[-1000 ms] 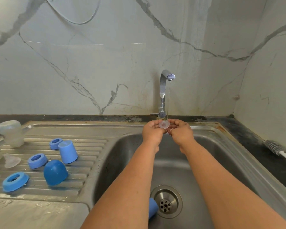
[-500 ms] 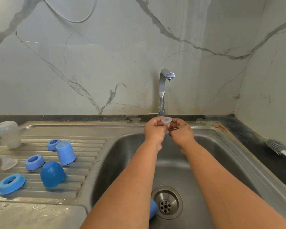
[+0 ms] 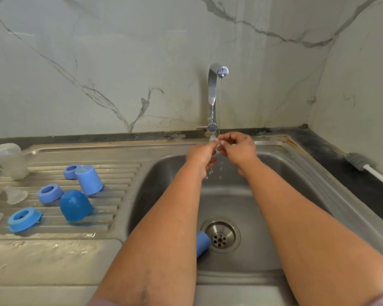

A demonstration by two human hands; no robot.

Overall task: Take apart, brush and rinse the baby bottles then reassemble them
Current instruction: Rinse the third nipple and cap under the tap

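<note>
Pinching what looks like a clear teat (image 3: 213, 139), both hands meet.

A steel sink unit (image 3: 53, 257) carries, on its ribbed drainboard at nine o'clock, three blue rings (image 3: 50, 193), a dark blue dome cap (image 3: 75, 205), a light blue cap (image 3: 89, 180), clear bottles (image 3: 9, 161) and teats (image 3: 14, 195), while another blue cap (image 3: 202, 242) lies beside the drain (image 3: 220, 237) at six o'clock.

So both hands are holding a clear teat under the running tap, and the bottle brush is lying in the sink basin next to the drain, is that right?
Not quite. The head view shows the bottle brush lying on the dark counter to the right of the sink, not in the basin. The rest holds: the left hand and right hand hold a clear teat under the running tap.
</note>
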